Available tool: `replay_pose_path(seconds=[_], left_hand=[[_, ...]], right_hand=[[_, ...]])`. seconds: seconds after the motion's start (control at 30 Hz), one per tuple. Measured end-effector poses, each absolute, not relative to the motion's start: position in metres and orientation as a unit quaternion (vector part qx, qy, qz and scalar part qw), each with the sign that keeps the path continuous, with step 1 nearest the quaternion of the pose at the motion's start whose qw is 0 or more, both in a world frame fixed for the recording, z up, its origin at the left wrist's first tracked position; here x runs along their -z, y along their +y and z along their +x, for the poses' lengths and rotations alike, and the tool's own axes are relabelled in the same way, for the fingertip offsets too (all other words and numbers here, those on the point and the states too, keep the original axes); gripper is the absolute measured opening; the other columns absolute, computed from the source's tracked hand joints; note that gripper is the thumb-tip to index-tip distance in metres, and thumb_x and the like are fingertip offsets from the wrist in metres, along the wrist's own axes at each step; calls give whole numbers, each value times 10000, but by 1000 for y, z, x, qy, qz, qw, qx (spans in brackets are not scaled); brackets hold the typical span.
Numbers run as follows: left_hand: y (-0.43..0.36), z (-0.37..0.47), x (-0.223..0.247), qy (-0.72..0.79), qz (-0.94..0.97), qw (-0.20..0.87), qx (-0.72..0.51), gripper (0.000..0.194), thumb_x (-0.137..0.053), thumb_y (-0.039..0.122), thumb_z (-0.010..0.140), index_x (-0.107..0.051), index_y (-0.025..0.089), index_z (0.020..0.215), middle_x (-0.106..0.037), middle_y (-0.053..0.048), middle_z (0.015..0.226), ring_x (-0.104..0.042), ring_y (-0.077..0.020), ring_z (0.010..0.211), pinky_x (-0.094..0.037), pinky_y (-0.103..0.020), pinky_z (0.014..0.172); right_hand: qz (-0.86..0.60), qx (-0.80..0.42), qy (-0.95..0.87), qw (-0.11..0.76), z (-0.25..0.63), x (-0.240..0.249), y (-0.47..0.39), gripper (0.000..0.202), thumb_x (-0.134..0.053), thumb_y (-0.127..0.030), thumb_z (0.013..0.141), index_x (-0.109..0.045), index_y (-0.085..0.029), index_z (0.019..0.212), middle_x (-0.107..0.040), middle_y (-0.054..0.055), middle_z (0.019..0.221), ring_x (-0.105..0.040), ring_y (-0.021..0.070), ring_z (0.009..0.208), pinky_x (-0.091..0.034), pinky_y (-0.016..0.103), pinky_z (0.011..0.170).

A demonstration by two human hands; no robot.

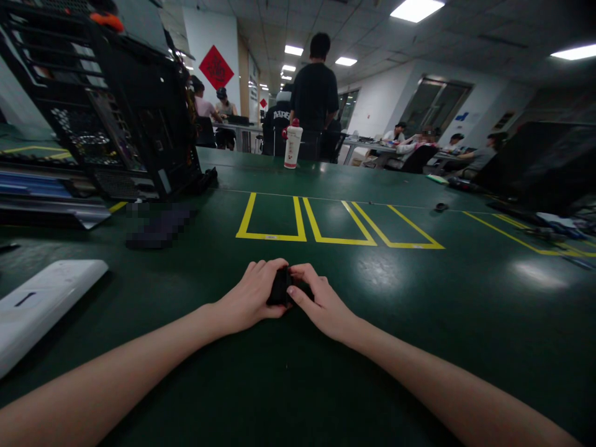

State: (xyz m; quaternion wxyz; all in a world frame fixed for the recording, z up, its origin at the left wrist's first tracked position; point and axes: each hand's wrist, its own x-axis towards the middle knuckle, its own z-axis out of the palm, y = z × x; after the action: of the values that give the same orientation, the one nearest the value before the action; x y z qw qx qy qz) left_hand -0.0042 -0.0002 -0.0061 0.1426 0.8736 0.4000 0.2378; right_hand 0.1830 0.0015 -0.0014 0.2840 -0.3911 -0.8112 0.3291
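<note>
Between both hands [254, 292] [323, 304] sits a small black object [279, 288].

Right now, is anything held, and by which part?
A small black object, by its near and far edges in the left hand; the right hand is at its right side, grip unclear.

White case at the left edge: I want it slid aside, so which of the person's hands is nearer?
Left. The left hand is to the right of the white case, not touching it; the right hand is farther right, beyond the left.
</note>
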Motion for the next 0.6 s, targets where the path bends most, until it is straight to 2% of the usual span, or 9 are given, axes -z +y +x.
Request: replay_pose_path(seconds=[0.2, 0.37, 0.5, 0.6], left_hand=[[-1, -4, 6, 404, 873, 139, -236, 536, -622, 246, 742, -322, 193, 1183, -497, -94, 1101, -510, -255, 941, -415, -397, 799], [-1, -4, 6, 395, 875, 130, -247, 519, -617, 279, 754, -336, 192, 1181, -508, -99, 1096, -513, -264, 957, -409, -403, 805], [-1, -5, 6, 404, 872, 138, -239, 540, -636, 276, 737, -337, 183, 1178, -510, -92, 1081, -523, -246, 902, -427, -394, 777], [-1, -5, 5, 402, 873, 141, -238, 552, -634, 270, 738, -323, 185, 1186, -508, -90, 1084, -516, -246, 912, -426, -395, 783]], right_hand=[[-364, -294, -838, 282, 188, 3, 1, 227, -513, -235, 841, -451, -254, 1058, -551, 27, 1023, -527, 206, 967, -351, 449, 900], [-370, -312, -816, 316, 186, 7, 5, 105, -462, -247, 871, -490, -247, 972, -551, 19, 949, -530, 194, 935, -364, 438, 909], [-390, -333, -800, 311, 183, 6, 5, 215, -481, -290, 862, -457, -242, 1070, -541, 44, 1045, -496, 222, 1034, -355, 451, 926], [-393, -337, -805, 289, 184, 4, 4, 207, -453, -302, 876, -475, -235, 1071, -550, 47, 1038, -504, 224, 1021, -355, 457, 920]])
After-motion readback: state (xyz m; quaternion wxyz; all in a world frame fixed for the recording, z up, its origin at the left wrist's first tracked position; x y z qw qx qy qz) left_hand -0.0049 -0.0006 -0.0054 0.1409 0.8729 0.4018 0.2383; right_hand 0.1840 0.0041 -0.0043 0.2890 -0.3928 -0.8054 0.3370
